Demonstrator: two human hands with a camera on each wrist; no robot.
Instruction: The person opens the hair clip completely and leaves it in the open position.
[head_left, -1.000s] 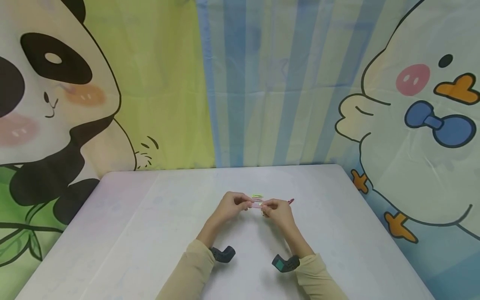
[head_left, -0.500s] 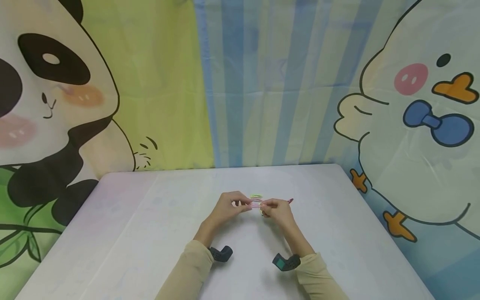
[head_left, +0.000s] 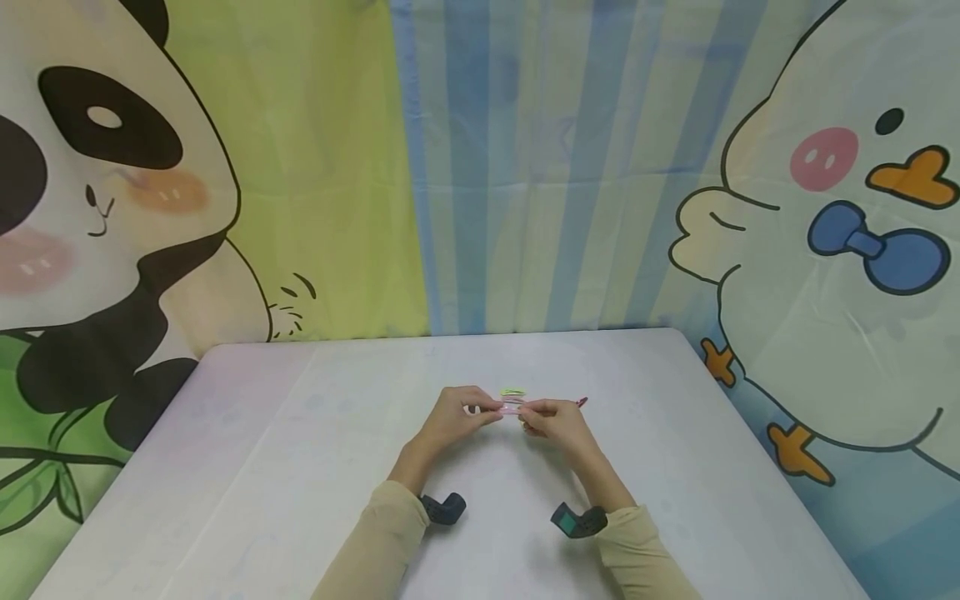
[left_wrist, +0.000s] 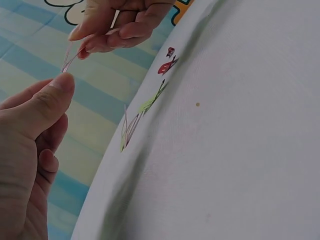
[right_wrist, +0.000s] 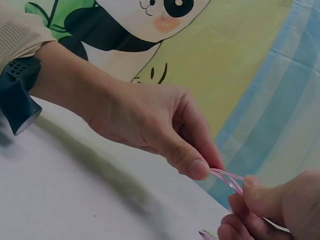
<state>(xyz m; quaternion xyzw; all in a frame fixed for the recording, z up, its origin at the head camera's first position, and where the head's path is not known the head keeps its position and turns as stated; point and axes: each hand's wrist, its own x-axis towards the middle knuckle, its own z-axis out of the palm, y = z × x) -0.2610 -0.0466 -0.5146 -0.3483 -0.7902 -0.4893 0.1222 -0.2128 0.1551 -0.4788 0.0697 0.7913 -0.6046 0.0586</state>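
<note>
Thin pink strands [right_wrist: 229, 177], like a loop of fine cord, stretch between my two hands above the table. My left hand [head_left: 453, 416] pinches one end of them between thumb and fingertip. The other end is pinched by my right hand [head_left: 558, 423], whose thumb and fingers show at the right in the right wrist view. Only a short length of the strands shows between the fingertips. Below, in the left wrist view, a bundle of green and pinkish strands [left_wrist: 131, 127] lies on the table, with a small red piece [left_wrist: 165, 67] farther along.
The white table [head_left: 315, 467] reaches back to a patterned curtain [head_left: 510, 167] with a panda and a duck printed on it. Another small red piece [left_wrist: 171, 51] lies beyond the first. A dark wrist device [head_left: 444, 508] sits at my left cuff.
Both hands keep their pinch on the pink strands. My left hand has shifted slightly left, and its fingers are arched a little wider. My right forearm has moved slightly right.
</note>
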